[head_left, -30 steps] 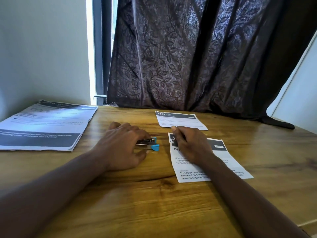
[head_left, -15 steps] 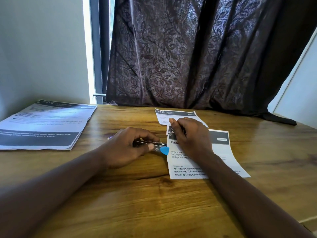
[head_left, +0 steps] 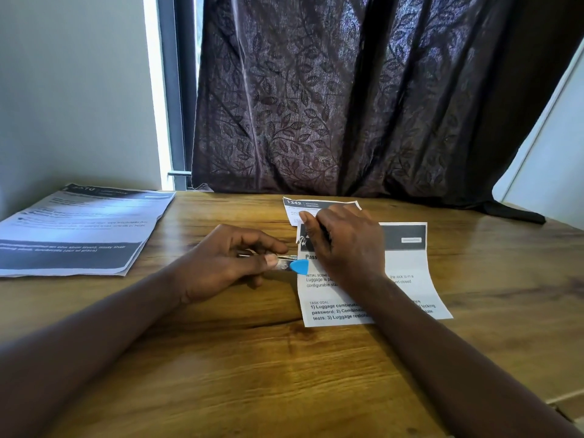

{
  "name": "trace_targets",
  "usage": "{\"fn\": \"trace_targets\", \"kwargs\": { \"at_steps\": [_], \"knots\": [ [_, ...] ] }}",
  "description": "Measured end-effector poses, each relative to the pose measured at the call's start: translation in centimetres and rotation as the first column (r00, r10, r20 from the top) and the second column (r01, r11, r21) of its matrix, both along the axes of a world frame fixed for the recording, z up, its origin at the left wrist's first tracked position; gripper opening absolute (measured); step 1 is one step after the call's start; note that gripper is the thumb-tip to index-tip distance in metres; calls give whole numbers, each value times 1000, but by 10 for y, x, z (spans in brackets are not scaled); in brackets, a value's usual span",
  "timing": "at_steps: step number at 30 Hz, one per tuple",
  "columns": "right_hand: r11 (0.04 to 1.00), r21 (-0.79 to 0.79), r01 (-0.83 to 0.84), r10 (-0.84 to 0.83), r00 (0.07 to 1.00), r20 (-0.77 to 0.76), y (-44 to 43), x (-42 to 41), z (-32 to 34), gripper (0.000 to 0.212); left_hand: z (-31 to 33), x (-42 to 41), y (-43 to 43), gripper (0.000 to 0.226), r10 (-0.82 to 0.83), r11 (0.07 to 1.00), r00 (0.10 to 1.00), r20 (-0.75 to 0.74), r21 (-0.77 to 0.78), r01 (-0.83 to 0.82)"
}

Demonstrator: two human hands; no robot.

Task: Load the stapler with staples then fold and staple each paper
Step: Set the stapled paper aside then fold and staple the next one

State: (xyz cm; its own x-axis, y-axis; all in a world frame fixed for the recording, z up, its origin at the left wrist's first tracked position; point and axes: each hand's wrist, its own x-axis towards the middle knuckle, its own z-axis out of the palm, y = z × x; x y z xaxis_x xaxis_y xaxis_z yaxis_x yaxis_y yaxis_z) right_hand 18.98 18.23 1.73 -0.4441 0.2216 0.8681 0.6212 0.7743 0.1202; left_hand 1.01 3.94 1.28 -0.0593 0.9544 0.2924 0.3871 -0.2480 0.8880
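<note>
My left hand (head_left: 227, 263) grips a small metal stapler (head_left: 289, 263) with a blue tip, thumb along its side. Its nose touches the left edge of a folded printed paper (head_left: 407, 279) lying on the wooden table (head_left: 252, 358). My right hand (head_left: 344, 245) rests on the upper left of that paper, fingers curled at its top left corner, pinching it there. A smaller folded paper (head_left: 295, 205) marked 1342 lies just behind, partly hidden by my right hand. A stack of unfolded printed sheets (head_left: 82, 229) lies at the far left.
A dark leaf-patterned curtain (head_left: 347, 99) hangs behind the table's far edge. A grey wall (head_left: 72, 90) stands at the left, a white panel (head_left: 556, 172) at the right. The table's right edge shows at bottom right.
My left hand lifted the stapler and carried it right to the paper's left edge. My right hand and the paper shifted slightly away, nearer the small folded paper.
</note>
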Motion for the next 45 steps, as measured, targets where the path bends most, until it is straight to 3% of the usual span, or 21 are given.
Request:
{"fn": "trace_targets", "kwargs": {
  "at_steps": [6,11,18,21,25,29,34,42,43,45],
  "knots": [
    [999,42,-11,12,1000,-22,-6,-2,2,45,0,5,0,39,-25,1000,998,54,-12,26],
    [999,44,-31,32,999,-23,-9,-3,3,44,0,8,1,27,24,1000,998,57,-2,-24],
    [987,-115,-111,101,991,-88,-19,-5,3,35,-4,6,8,21,129,991,986,102,23,-132],
    [959,-239,-151,127,986,-112,-21,-7,2,30,-5,6,8,22,115,993,993,2,32,-115],
    [933,-278,-228,202,972,-119,-20,-8,-1,30,-6,3,7,23,156,988,948,-277,53,-147],
    [918,-303,-254,236,967,-95,-19,-8,-2,31,-5,-1,10,35,193,980,892,-410,29,-198],
    [897,-328,-297,264,954,-141,-17,-6,-2,26,4,2,7,36,106,993,904,-414,6,-114],
    [867,-317,-385,340,921,-189,-19,-7,-2,18,7,-3,5,31,-73,994,980,-186,-89,57],
    [866,-317,-386,343,921,-185,-18,-7,-2,19,10,-2,5,28,-73,994,970,-234,-93,52],
    [866,-316,-387,343,920,-187,-18,-8,-2,19,15,-2,5,28,-28,998,871,-491,-64,-4]
  ]
}}
